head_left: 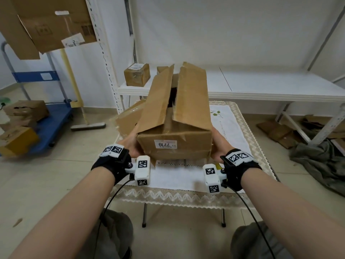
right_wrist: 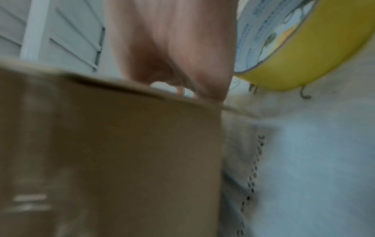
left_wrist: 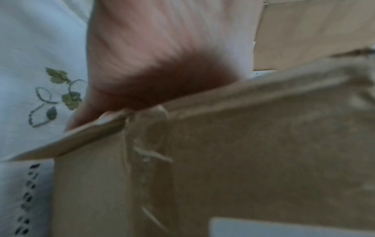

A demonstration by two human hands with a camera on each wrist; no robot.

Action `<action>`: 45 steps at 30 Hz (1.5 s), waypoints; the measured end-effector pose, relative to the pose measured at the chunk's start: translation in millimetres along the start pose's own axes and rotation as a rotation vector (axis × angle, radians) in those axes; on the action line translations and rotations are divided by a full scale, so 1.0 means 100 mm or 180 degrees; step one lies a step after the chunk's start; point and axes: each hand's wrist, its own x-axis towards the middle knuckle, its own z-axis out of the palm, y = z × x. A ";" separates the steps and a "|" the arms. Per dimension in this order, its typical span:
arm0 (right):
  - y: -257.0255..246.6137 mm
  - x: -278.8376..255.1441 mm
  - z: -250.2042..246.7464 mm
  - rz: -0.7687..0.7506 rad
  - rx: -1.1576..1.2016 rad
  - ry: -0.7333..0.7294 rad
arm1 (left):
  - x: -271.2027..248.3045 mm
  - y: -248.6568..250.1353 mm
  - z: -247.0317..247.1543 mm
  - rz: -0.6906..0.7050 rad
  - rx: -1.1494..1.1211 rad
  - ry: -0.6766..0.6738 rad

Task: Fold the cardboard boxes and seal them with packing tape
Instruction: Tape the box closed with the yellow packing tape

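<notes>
A brown cardboard box (head_left: 175, 126) with a white "7719" label on its near face is held above the small cloth-covered table (head_left: 229, 124). Its two long top flaps stand half open, leaving a dark gap. My left hand (head_left: 130, 144) grips the box's left side and my right hand (head_left: 218, 144) grips its right side; the fingertips are hidden behind the cardboard. The wrist views are blurred: the left hand (left_wrist: 154, 64) and the right hand (right_wrist: 178, 56) lie against the box's edges. A yellow roll of packing tape (right_wrist: 294, 64) lies on the cloth beside my right wrist.
Another taped box (head_left: 128, 118) lies on the table's left, behind the held one. A small box (head_left: 137, 74) stands on the white shelf (head_left: 280, 86) beyond. A blue cart (head_left: 50, 124) with boxes is on the left; flat cardboard and dark cloth (head_left: 317, 157) lie on the floor right.
</notes>
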 end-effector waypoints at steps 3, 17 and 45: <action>0.03 0.15 -0.07 -0.0163 -0.0361 0.0051 | 0.05 0.06 -0.04 -0.0123 0.0363 -0.0076; -0.27 -0.52 -0.53 -0.0088 -0.3369 0.0794 | 0.12 0.09 -0.09 0.0125 0.0695 0.0624; -0.97 -1.23 -0.30 -0.3595 -0.1799 0.1981 | -0.68 0.81 1.18 0.2935 0.2318 -0.0107</action>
